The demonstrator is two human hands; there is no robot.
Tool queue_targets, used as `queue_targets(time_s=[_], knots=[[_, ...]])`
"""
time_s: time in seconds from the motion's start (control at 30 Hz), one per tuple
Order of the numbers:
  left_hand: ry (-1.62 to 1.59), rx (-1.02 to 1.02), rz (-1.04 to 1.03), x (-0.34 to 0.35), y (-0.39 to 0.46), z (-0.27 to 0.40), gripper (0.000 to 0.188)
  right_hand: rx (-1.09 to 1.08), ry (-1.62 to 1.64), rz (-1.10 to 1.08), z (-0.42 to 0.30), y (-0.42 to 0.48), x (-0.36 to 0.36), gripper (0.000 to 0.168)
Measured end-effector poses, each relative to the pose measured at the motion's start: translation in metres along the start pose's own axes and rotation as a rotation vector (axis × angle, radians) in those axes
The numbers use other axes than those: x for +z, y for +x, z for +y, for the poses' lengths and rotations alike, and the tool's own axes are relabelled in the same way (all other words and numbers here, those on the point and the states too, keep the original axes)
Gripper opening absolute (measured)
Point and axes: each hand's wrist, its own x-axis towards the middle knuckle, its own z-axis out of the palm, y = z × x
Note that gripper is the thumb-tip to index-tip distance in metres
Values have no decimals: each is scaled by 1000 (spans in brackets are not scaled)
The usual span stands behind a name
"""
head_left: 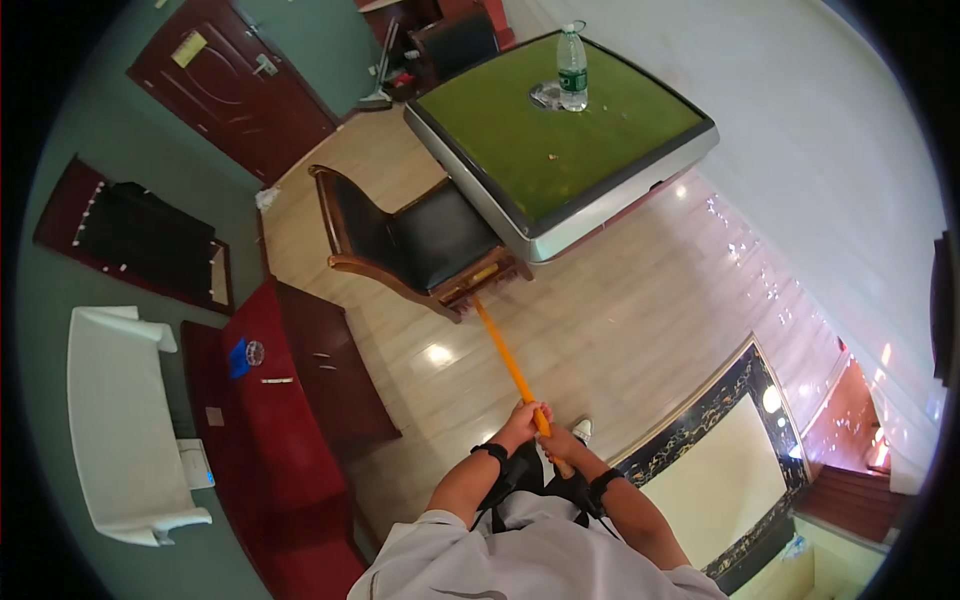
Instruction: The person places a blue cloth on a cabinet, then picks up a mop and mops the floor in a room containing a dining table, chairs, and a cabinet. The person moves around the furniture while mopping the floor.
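Observation:
Both my hands are closed around an orange pole (506, 361) that slants forward across the floor. My left hand (525, 421) grips it a little above my right hand (561, 444), close to its near end. At the far end, pinkish mop-like strands (495, 292) show at the foot of a wooden chair (442, 236) with black padding, partly hidden under its seat. That chair stands pushed against a green-topped table (495, 142) with a pale rim. On the tabletop is a clear plastic bottle (573, 75) with a green label, standing upright.
A red cabinet (262, 405) runs along the left wall, with a glass ashtray (255, 353) and a blue packet (238, 358) on it. To the right stands a marble-edged framed panel (709, 480). A white curtain (795, 165) hangs beyond the table. The wooden floor (600, 330) looks shiny.

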Motion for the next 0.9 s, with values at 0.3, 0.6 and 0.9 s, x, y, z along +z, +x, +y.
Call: queue_targets(time_s=[0.3,0.6,0.9], knots=[[63,-343,201,-17,49,6,8,114,26,106,-3,2,2,37],[-21,-276,144,-25,23,37,21,243,113,123,-68,-94,49,30],[412,-364,171,-33,19,27,22,293,38,220,-82,-202,86,52]])
